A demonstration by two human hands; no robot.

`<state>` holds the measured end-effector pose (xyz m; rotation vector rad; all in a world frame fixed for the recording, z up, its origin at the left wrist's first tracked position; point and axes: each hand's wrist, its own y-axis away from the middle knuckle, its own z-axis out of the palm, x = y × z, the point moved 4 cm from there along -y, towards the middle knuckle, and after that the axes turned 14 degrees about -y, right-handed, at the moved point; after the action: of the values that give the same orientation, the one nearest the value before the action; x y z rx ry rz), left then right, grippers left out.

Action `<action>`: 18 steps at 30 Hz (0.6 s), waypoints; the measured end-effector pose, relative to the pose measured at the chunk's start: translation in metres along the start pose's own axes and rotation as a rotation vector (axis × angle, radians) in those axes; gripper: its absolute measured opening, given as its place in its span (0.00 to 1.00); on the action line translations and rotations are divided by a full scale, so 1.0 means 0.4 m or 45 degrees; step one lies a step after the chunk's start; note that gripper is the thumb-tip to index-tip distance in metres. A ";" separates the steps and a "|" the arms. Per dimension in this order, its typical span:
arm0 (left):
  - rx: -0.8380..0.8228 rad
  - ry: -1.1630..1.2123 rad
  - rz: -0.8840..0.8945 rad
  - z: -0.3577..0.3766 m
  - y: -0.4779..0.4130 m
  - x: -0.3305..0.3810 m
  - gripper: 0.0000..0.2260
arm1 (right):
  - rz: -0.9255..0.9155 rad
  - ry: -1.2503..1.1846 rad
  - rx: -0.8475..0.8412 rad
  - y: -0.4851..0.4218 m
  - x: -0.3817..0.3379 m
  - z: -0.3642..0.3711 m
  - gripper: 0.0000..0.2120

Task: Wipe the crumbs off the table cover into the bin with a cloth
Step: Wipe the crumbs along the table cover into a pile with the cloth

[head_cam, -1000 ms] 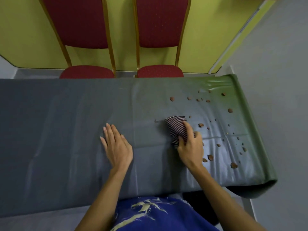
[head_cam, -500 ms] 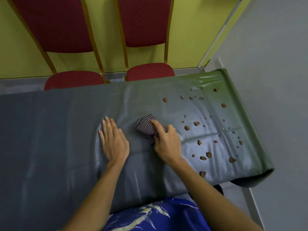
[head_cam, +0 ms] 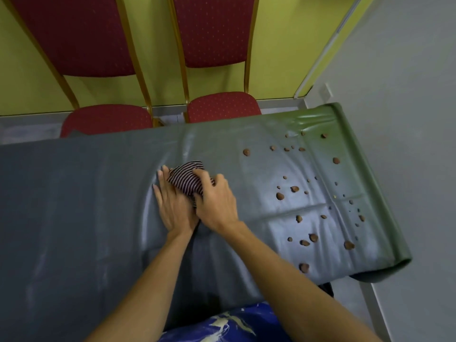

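A dark grey-green table cover point(head_cam: 98, 206) spans the table. Several brown crumbs point(head_cam: 280, 196) lie scattered over its right part, up to the right edge. A bunched striped cloth point(head_cam: 186, 177) sits near the middle of the cover. My right hand point(head_cam: 217, 203) grips the cloth from above, fingers curled over it. My left hand point(head_cam: 172, 206) lies flat on the cover with straight fingers, right beside the cloth and partly under my right hand. No bin is in view.
Two red padded chairs point(head_cam: 222, 107) with gold frames stand behind the table against a yellow-green wall. Grey floor point(head_cam: 407, 95) lies to the right of the cover's rolled right edge point(head_cam: 385, 193). A dark object point(head_cam: 327, 288) shows under the table's near right corner.
My right hand has dragged the cloth leftward, away from the crumbs, until it meets my left hand. The left hand has stayed flat on the cover.
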<state>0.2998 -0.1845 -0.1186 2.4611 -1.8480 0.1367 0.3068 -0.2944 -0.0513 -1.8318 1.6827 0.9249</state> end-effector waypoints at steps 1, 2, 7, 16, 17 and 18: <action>0.009 0.008 -0.028 -0.005 0.000 -0.002 0.28 | 0.000 0.046 -0.019 -0.009 0.020 -0.012 0.25; 0.032 0.013 -0.059 -0.011 0.000 0.000 0.27 | 0.015 0.084 -0.025 -0.015 0.050 -0.031 0.24; 0.094 -0.002 -0.077 -0.024 0.003 0.012 0.24 | 0.311 0.104 0.235 -0.036 0.203 -0.203 0.19; -0.040 -0.248 -0.058 -0.005 -0.001 0.008 0.28 | 0.065 -0.205 0.058 -0.149 -0.050 -0.054 0.20; -0.056 -0.279 -0.036 -0.004 -0.002 0.007 0.29 | 0.021 -0.145 -0.010 -0.168 -0.070 -0.012 0.22; -0.063 -0.296 -0.025 -0.004 -0.001 0.009 0.30 | -0.013 -0.069 -0.064 -0.184 -0.080 0.016 0.24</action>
<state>0.3012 -0.1876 -0.1166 2.5540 -1.8837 -0.2030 0.3781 -0.2593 -0.0381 -1.8297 1.6294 1.0123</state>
